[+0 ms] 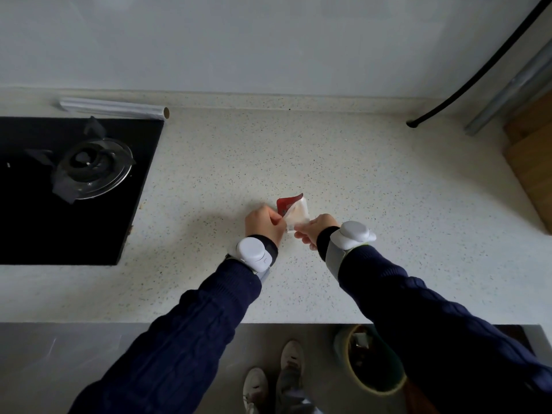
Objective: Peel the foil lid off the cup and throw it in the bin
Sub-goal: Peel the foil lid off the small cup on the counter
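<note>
A small white cup rests tilted on the speckled counter, between my two hands. Its red foil lid is lifted partway and stands up at the cup's left side. My left hand pinches the foil at its lower edge. My right hand grips the near edge of the cup. The bin stands on the floor below the counter's front edge, partly hidden by my right sleeve, with some scraps visible inside.
A black gas hob with a burner fills the counter's left side. A roll of film lies behind it by the wall. A wooden board sits at the far right, and a black hose runs down the wall.
</note>
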Tool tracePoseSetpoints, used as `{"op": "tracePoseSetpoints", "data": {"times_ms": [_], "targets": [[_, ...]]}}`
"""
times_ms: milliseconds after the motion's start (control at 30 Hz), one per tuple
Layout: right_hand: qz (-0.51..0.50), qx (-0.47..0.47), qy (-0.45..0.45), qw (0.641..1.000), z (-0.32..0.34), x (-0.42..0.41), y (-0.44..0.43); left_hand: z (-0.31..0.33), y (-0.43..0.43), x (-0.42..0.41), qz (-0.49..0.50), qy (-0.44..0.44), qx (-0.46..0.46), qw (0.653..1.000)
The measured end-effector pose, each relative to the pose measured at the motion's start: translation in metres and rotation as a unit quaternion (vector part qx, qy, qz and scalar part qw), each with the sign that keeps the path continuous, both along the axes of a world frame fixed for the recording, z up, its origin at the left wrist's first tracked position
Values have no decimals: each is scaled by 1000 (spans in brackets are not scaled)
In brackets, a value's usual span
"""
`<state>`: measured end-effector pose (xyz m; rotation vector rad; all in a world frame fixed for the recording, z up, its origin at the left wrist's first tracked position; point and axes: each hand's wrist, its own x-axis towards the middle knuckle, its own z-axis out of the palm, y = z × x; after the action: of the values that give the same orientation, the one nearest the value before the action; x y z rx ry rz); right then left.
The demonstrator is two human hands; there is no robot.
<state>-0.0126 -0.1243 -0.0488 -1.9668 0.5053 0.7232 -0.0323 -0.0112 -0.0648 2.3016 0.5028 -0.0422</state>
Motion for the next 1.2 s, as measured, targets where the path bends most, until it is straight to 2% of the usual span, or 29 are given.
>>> {"op": "tracePoseSetpoints", "data": {"times_ms": [200,400,533,867,1000,1200], "targets": [[-55,60,67,994,3,0,10,-2,-5,0,6,9,-6,1000],[-61,35,50,996,-1,1,17,-10,4,3,-100,-46,67,992],[-57,25,57,996,0,5,16,-11,9,8,-150,-41,63,986],[-54,38,59,996,-1,7,15,0,28,29,-165,-53,76,982],[-53,50,61,995,2,6,12,2,41,45,-178,-56,30,982],[-54,59,55,995,6,6,10,3,47,60,-131,-8,-140,981]]}}
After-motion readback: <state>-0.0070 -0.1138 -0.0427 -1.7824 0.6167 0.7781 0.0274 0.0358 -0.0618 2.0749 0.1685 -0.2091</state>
